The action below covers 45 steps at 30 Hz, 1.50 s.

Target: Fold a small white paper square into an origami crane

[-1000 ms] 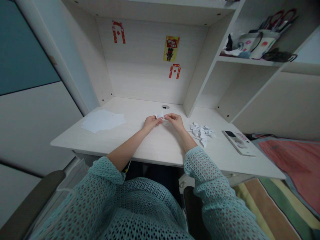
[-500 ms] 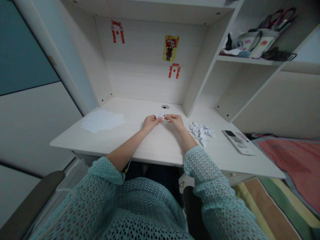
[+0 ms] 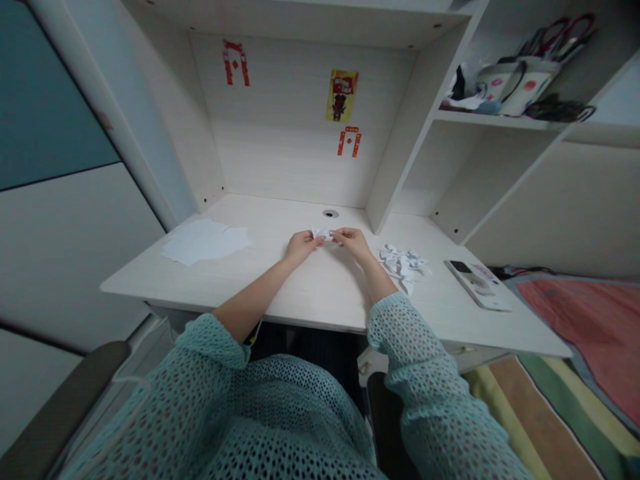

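My left hand (image 3: 301, 245) and my right hand (image 3: 353, 242) meet over the middle of the white desk (image 3: 320, 287). Both pinch a small folded white paper piece (image 3: 321, 233) between their fingertips, just above the desk surface. The fingers of each hand are closed on the paper. A pile of small folded white paper pieces (image 3: 403, 264) lies on the desk just right of my right hand. A stack of flat white paper sheets (image 3: 205, 241) lies at the left of the desk.
A phone (image 3: 477, 285) lies near the desk's right end. A cable hole (image 3: 330, 214) sits at the back of the desk. Shelves on the right hold cups with scissors (image 3: 520, 80). Stickers (image 3: 342, 96) mark the back panel. A bed with a striped cover (image 3: 585, 347) is at right.
Both hands stay in place on the paper piece, with only slight finger movement. The view has shifted a little.
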{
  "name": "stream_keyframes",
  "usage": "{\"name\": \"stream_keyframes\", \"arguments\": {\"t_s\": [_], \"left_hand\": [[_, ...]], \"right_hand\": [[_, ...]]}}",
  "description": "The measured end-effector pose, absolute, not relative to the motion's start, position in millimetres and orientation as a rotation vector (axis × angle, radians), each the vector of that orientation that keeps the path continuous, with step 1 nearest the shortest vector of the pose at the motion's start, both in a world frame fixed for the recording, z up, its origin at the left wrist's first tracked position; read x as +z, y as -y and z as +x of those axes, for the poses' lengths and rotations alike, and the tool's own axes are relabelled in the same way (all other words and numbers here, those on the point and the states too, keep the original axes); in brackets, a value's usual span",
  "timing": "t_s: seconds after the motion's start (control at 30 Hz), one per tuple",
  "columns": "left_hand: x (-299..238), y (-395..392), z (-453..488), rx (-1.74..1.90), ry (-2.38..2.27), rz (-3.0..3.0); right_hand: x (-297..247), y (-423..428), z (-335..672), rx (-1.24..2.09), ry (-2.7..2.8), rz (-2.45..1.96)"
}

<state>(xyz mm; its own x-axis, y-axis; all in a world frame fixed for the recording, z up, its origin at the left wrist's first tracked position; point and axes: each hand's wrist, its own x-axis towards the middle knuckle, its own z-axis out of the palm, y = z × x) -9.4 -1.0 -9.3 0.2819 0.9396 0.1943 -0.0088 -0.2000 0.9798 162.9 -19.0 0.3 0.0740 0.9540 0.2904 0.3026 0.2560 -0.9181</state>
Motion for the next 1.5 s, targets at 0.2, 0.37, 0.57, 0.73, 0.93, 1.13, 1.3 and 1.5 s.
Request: {"name": "stream_keyframes", "arguments": {"t_s": [0.2,0.37,0.57,0.73,0.93,1.13,1.3,1.5], "left_hand": [[-11.1,0.2,-9.5,1.124,-0.908,1.501],[-11.0,-1.2,-9.9,1.141,-0.914,1.508],[-10.3,-0.2,-9.5,1.128,-0.908,1.525],[-9.8,1.0,-9.2,1.117,-0.904,1.536],[-11.4,-0.9,-9.1,1.119,-0.905,1.507],[-7.7,1.4,-9.5,1.097,-0.908,1.476],[-2.4,5.5,-9.9,1.098,-0.901,1.487],[-1.7,6.2,-10.1,1.104,-0.905,1.501]], "right_hand": [[-0.2,18.1,166.0,0.678,1.498,-1.259],[0.8,19.7,163.5,0.729,1.5,-1.197],[-2.1,18.5,162.9,0.74,1.501,-1.176],[-0.3,20.4,163.9,0.738,1.491,-1.165],[4.4,23.0,164.0,0.779,1.492,-1.197],[9.2,25.3,161.9,0.79,1.459,-1.234],[11.4,27.9,162.4,0.978,1.351,-1.224],[7.2,26.5,163.4,1.264,1.225,-1.244]]}}
